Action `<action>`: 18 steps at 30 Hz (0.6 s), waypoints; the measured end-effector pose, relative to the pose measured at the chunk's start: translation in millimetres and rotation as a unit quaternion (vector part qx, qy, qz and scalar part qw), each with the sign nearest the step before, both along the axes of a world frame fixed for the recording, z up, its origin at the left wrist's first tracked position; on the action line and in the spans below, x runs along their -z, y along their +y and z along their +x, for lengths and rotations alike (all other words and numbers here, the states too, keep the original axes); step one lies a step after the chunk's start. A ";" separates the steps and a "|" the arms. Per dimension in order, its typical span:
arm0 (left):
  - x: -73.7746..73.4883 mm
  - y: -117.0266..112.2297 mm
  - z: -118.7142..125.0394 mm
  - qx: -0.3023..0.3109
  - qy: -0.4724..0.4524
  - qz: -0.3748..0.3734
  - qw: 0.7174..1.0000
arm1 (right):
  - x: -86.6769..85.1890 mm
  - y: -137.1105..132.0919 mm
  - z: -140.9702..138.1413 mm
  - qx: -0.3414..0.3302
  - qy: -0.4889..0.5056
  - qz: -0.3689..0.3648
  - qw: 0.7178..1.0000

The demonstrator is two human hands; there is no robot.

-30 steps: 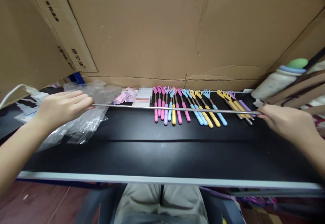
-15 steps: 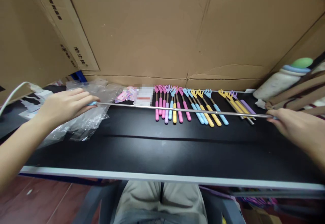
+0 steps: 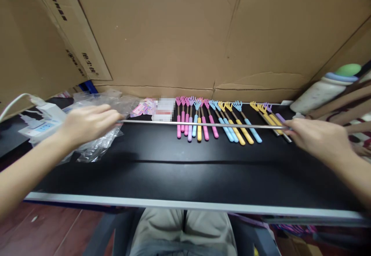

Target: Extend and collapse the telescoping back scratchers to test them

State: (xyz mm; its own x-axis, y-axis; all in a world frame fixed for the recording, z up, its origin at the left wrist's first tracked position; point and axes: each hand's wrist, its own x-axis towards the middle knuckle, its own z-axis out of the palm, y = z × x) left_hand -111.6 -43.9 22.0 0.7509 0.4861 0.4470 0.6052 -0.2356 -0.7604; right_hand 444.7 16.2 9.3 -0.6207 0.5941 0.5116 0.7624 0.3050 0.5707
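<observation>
A long thin metal rod of a telescopic back scratcher [image 3: 203, 125] stretches almost level between my hands above the table. My left hand [image 3: 92, 122] is closed around its left end, and my right hand [image 3: 315, 136] grips the right end; both ends are hidden in the fingers. Behind the rod, a row of back scratchers with claw heads and coloured handles lies on the black table, among them a pink one [image 3: 179, 124], a yellow one [image 3: 246, 132] and a blue one [image 3: 253, 131]. Nearest my right hand are yellow ones [image 3: 269, 120] and a purple one [image 3: 280, 118].
Clear plastic bags [image 3: 100, 144] lie beside a white power strip [image 3: 43, 126] on the left. Pink printed cards [image 3: 143, 107] sit at the back. A white bottle with a green top [image 3: 321, 93] leans at the right. Cardboard walls [image 3: 162, 35] enclose the table [image 3: 185, 186].
My hands have come closer together, the right moving left and the left slightly right. The rod span between them is shorter, and the blue ends are now covered by my fingers.
</observation>
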 end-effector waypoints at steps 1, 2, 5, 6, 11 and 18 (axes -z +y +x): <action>-0.9 0.5 18.4 0.027 0.004 -0.021 0.999 | -0.4 -5.4 -23.1 -0.039 0.001 -0.004 0.999; -1.2 1.1 38.1 0.042 -0.005 -0.039 0.998 | -0.7 -11.0 -47.5 -0.066 0.000 -0.008 0.998; 1.8 1.9 92.6 0.080 -0.053 -0.083 0.992 | -0.3 -27.5 -114.2 -0.139 0.008 -0.016 0.990; 3.7 1.2 106.1 0.084 -0.061 -0.095 0.990 | 0.5 -32.4 -130.7 -0.148 0.019 -0.023 0.989; 14.1 -5.1 140.4 0.123 -0.086 -0.154 0.977 | 5.2 -50.5 -170.3 -0.175 0.035 -0.086 0.980; 11.9 -1.4 144.2 0.127 -0.102 -0.123 0.979 | -1.9 -50.2 -170.6 -0.190 0.029 -0.047 0.980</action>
State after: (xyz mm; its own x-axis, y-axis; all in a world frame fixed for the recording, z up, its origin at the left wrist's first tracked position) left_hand 32.6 -45.3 10.1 0.7685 0.4077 0.4931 0.6371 -0.5589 -0.5308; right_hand 274.1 -33.9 11.2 -0.7778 0.3720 0.5066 0.6141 0.6214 0.4865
